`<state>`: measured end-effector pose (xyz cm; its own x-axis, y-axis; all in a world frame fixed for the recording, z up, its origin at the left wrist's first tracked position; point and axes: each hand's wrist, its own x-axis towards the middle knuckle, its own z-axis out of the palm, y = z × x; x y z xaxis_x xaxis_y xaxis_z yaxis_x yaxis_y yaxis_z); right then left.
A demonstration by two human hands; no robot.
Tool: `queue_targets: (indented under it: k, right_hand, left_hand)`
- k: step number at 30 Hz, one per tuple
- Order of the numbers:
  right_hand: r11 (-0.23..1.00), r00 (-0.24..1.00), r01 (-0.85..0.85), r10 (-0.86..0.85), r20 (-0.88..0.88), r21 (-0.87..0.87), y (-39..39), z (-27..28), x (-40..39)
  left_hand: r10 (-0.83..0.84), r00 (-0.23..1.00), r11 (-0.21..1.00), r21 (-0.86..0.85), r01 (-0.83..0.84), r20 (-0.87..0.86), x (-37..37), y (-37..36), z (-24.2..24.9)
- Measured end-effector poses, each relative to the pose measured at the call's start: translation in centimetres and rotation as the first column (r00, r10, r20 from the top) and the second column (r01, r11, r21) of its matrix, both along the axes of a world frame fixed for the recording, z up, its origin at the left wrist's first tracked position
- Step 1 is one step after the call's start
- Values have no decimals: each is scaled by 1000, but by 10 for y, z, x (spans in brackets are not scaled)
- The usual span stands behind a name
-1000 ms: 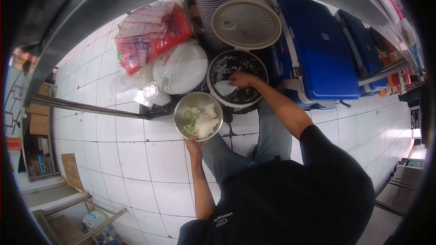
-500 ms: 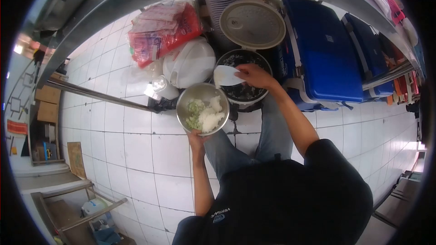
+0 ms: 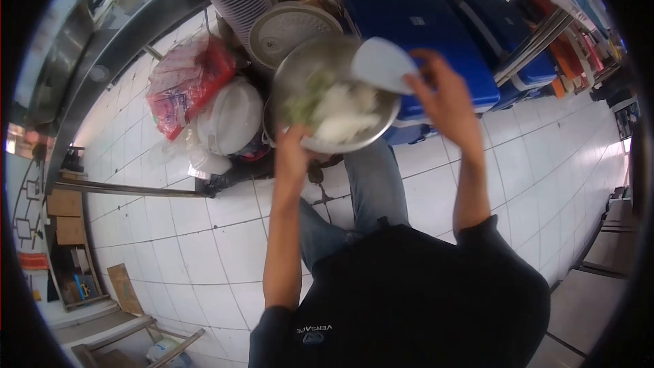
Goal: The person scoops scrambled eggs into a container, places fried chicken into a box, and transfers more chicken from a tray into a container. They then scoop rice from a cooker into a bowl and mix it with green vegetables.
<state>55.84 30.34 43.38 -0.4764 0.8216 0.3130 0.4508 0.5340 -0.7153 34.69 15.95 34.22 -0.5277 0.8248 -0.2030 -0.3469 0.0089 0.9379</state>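
Note:
My left hand [image 3: 293,153] grips the near left rim of a steel mixing bowl [image 3: 296,68], held raised above the floor. Inside it lie white cooked rice [image 3: 347,112] and, to the left, pale green chopped vegetables [image 3: 306,101], both slightly blurred. My right hand [image 3: 443,99] is closed on one end of a white scoop [image 3: 383,65], whose broad rounded part hangs over the bowl's right side. Behind the bowl shows the open lid [image 3: 293,31] of a rice cooker; the bowl hides nearly all of the pot beneath.
Blue cooler boxes [image 3: 419,24] stand at the right back. To the left are a white lidded tub [image 3: 231,116], a red plastic packet [image 3: 191,82] and stacked cups [image 3: 242,7]. A metal frame bar [image 3: 136,191] runs low at the left, above white floor tiles.
The bowl has risen towards me and moved right, now covering the rice cooker pot. My right hand has moved with the scoop from over the pot to the bowl's right side. The view has shifted.

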Motion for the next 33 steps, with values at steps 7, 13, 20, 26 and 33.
queue_targets:
  k: [7, 13, 20, 26, 33]
  right_hand:
    - [872, 949, 81, -214, 229, 482, 162, -56, 54]
    - [944, 835, 86, -243, 494, 319, 173, -41, 42]
    - [907, 942, 76, -202, 269, 415, 306, 10, 16]
    - [834, 866, 448, -313, -391, 322, 495, 34, -59]
    - [816, 742, 483, -187, -644, 319, 498, 15, -78]
  left_hand:
    - [-359, 932, 930, 96, 354, 45, 62, 163, 16]
    - [-404, 912, 914, 16, 406, -76, 66, 190, 26]
    - [-266, 839, 963, -100, 249, -474, 84, 188, 13]
    - [-5, 507, 999, -28, -38, -862, 164, 185, -7]
    - [-130, 330, 976, -180, -124, -935, 175, 184, 1]
